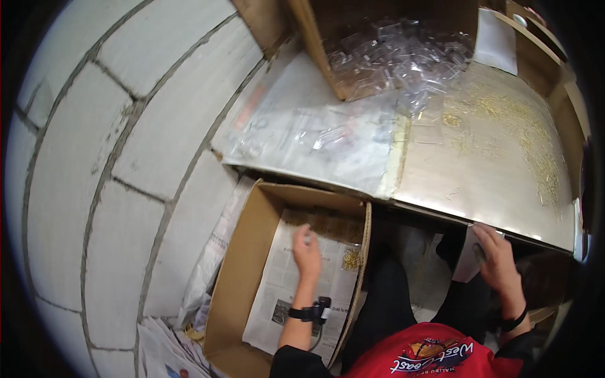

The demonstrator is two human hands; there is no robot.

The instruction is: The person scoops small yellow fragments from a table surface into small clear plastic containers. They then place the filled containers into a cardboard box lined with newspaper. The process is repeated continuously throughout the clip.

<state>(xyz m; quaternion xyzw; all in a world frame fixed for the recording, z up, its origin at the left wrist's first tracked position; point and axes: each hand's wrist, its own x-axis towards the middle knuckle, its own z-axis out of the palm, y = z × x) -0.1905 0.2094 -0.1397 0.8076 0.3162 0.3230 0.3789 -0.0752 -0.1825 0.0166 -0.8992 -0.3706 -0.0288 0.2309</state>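
Observation:
My left hand (306,251) is inside a cardboard box (230,296), above the newspaper (271,302) lining its bottom. Its fingers are curled together; a small pale spot shows between them, too small to name. Close by, against the box's right wall, lies a small clear packet of gold-coloured pieces (351,259). More packets with gold pieces (328,227) lie along the far end of the box. At the table's front edge, my right hand (498,259) is closed on a flat whitish card (467,257); its fingertips are partly hidden.
Ahead stands a table (435,189) with scattered thin gold pieces (542,157) on its right. A tipped carton with a heap of clear plastic bags (397,60) stands at the back. Several loose bags (331,135) lie on the left. A white block wall (126,220) bounds the left side.

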